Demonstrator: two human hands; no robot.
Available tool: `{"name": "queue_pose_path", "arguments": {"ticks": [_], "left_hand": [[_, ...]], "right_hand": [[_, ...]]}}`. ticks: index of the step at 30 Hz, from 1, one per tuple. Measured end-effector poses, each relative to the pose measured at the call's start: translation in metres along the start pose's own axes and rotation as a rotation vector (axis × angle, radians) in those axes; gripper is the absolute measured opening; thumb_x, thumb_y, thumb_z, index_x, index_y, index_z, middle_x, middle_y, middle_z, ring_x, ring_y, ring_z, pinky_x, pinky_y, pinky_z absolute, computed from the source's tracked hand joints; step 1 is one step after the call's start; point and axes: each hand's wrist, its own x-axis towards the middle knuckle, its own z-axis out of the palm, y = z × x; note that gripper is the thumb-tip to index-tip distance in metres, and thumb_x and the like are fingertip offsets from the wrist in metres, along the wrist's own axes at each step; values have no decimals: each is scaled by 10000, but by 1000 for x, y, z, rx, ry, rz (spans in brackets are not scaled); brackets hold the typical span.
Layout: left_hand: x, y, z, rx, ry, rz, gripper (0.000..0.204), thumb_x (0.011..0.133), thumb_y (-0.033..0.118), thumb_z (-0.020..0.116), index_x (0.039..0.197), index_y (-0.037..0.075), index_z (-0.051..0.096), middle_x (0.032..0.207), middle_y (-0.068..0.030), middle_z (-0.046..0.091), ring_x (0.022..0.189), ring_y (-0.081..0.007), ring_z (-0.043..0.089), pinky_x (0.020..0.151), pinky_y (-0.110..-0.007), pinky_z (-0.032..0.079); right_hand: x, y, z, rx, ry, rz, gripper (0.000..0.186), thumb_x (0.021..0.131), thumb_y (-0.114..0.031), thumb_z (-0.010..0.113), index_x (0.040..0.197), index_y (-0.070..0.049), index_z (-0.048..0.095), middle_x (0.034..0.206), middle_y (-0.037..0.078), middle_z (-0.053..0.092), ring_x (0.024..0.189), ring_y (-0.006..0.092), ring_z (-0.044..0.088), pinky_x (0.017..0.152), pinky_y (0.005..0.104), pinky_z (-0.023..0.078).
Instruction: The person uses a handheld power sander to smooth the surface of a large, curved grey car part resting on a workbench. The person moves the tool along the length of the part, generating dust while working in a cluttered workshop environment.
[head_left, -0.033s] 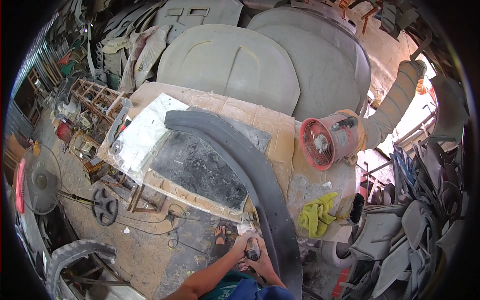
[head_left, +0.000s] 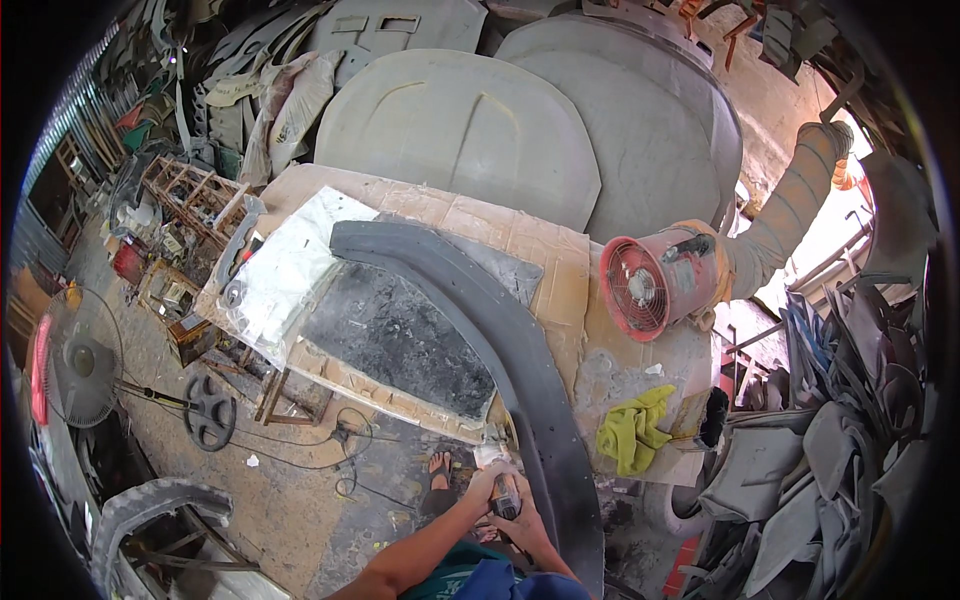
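My left hand [head_left: 483, 488] and my right hand [head_left: 528, 526] are both closed on a black hand-held power tool [head_left: 506, 503] near the bottom centre. Its pale, dusty working end [head_left: 492, 455] is at the inner edge of a long, curved dark grey panel [head_left: 440, 292]; whether it touches is unclear. The panel lies over a cardboard-covered table [head_left: 550, 260], beside a dark stained board [head_left: 385, 335] and a white sheet [head_left: 283, 270]. A yellow-green cloth [head_left: 632, 430] lies right of the panel.
A red blower fan [head_left: 635, 285] with a ribbed duct [head_left: 790, 210] stands right. Large grey panels [head_left: 450, 130] fill the back; stacked parts [head_left: 800, 480] crowd the right. A floor fan [head_left: 82, 360], cables, ladder-like frame [head_left: 195, 200] and curved part [head_left: 150, 510] are left.
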Motion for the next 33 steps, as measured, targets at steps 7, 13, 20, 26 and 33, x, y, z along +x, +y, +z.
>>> {"name": "queue_pose_path", "arguments": {"ticks": [7, 13, 20, 26, 33], "left_hand": [[19, 26, 12, -80, -39, 46, 179, 843, 105, 683, 987, 40, 598, 785, -113, 661, 632, -259, 678, 593, -404, 584], [29, 53, 22, -104, 2, 122, 196, 850, 129, 682, 1001, 61, 576, 789, -116, 650, 652, -257, 676, 617, -415, 587], [29, 58, 19, -71, -16, 231, 209, 845, 104, 691, 1011, 51, 578, 802, -112, 655, 677, -257, 681, 650, -407, 590], [17, 42, 21, -69, 35, 221, 181, 852, 87, 694, 993, 24, 597, 772, -117, 655, 642, -263, 678, 620, -404, 588], [6, 6, -7, 68, 247, 339, 196, 855, 109, 767, 967, -22, 674, 804, -91, 694, 657, -185, 678, 608, -339, 560]], "right_hand": [[41, 7, -7, -143, -115, 165, 646, 759, -311, 852, 1249, 13, 583, 1068, 151, 687, 947, 214, 659, 853, 350, 525], [75, 5, -5, -145, -175, 149, 614, 765, -285, 837, 1230, 25, 582, 1006, 136, 686, 909, 197, 652, 827, 349, 519], [76, -8, -5, -184, -142, 116, 649, 758, -293, 839, 1249, 34, 568, 1070, 181, 702, 980, 281, 688, 874, 380, 525], [62, 17, -1, -151, -117, 73, 714, 728, -342, 866, 1250, 45, 568, 1097, 202, 695, 1024, 321, 680, 912, 393, 518], [26, 1, 5, -96, -161, 109, 818, 694, -414, 875, 1239, 96, 538, 1092, 249, 683, 1055, 350, 671, 904, 415, 517]]}}
